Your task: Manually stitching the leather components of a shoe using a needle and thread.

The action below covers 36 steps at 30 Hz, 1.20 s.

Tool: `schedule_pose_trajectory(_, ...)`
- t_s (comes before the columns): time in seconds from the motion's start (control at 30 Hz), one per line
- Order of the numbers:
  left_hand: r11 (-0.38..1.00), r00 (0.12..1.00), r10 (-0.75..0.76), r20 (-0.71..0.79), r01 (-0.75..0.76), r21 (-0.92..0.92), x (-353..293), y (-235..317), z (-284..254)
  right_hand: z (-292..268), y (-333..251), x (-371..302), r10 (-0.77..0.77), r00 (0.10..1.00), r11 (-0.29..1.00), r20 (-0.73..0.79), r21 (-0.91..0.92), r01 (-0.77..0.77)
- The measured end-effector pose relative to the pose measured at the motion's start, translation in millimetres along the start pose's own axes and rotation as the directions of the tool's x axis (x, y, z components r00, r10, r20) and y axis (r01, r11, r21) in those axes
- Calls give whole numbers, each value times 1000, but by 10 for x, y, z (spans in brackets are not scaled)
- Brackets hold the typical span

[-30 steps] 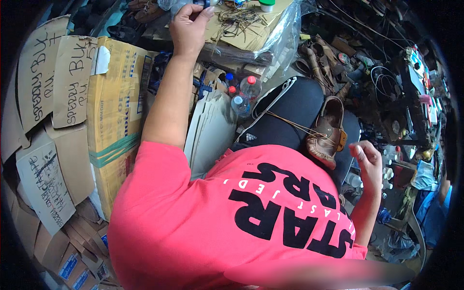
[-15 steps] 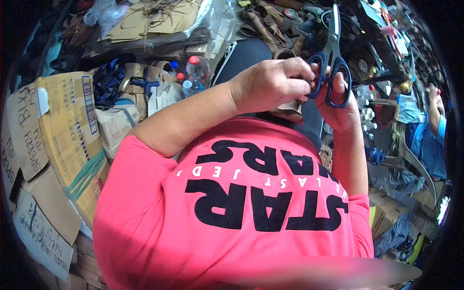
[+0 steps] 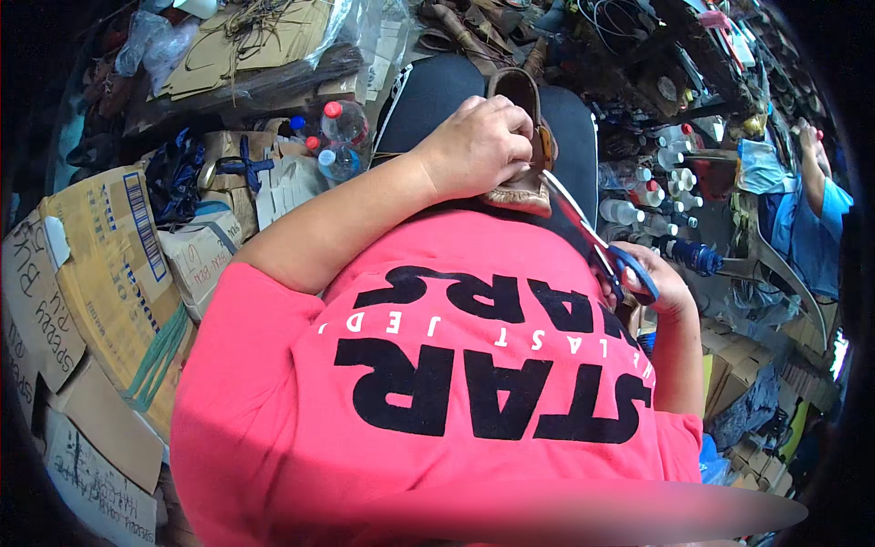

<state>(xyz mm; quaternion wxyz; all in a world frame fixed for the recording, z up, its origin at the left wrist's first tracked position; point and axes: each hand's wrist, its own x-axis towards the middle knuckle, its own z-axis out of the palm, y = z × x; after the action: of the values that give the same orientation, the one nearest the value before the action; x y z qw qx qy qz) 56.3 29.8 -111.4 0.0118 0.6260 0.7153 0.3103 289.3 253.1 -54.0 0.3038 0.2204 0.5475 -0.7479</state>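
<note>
A brown leather shoe rests on my lap, its opening pointing away from me and its stitched end near my shirt. My left hand is closed over the shoe's left side, fingers bent at its upper edge; whether it pinches a thread there is too small to tell. To the right, my right hand grips the dark blue handles of a pair of scissors. The blades slant up and left, with their tips beside the shoe's right edge near my left fingertips.
Cardboard boxes crowd the left side. Plastic bottles stand beyond my left forearm, and several more lie at the right. A cluttered bench is at the far left. Another person's arm shows at the far right.
The scissors have come down from upright beside my left hand to slant toward the shoe. My right hand has moved lower and nearer me, apart from the left. More of the shoe shows.
</note>
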Motion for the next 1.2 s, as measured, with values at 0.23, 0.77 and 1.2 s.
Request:
schedule_pose_trajectory(0.23,999,994,-35,-107,39,35,-51,111,-44,10,-105,206,88,996,994,-22,-56,-89)
schedule_pose_trajectory(0.77,987,983,-124,-132,108,-121,-109,145,-72,20,-9,251,-15,998,1000,-66,20,17)
schedule_pose_trajectory(1.2,936,990,-142,-20,127,-327,-172,158,63,127,55,463,-156,980,987,-127,-52,151)
